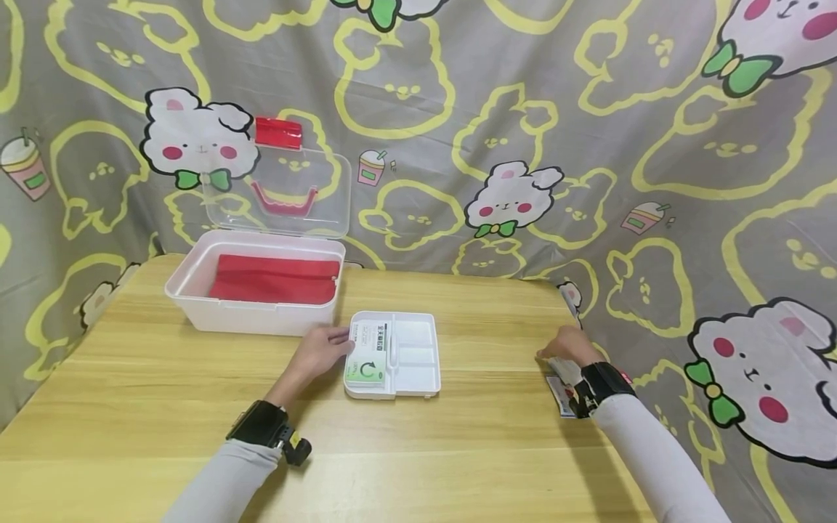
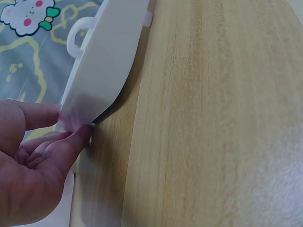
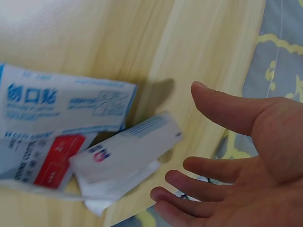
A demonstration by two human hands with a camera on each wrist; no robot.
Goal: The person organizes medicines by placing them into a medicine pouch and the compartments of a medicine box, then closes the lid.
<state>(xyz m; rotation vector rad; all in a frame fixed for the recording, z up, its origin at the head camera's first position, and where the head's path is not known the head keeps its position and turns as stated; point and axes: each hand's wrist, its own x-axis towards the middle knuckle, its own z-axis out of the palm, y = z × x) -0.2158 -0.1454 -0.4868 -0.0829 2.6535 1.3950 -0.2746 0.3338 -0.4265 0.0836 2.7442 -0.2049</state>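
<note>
Behind left hand (image 1: pixel 319 356) pinching tray (image 1: pixel 417 380): open box (image 1: pixel 245 318); packets (image 3: pixel 66 106) near right hand (image 1: pixel 572 344).

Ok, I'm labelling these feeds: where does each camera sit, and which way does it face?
Head: on the head, facing forward and down at the table, white case and storage box; left hand, right hand and sleeves show.
Left wrist: on that wrist, facing the white case and table; only the left hand shows.
Right wrist: on that wrist, facing packets on the table; only the right hand shows.
Head and left wrist share the left hand at the white case.
</note>
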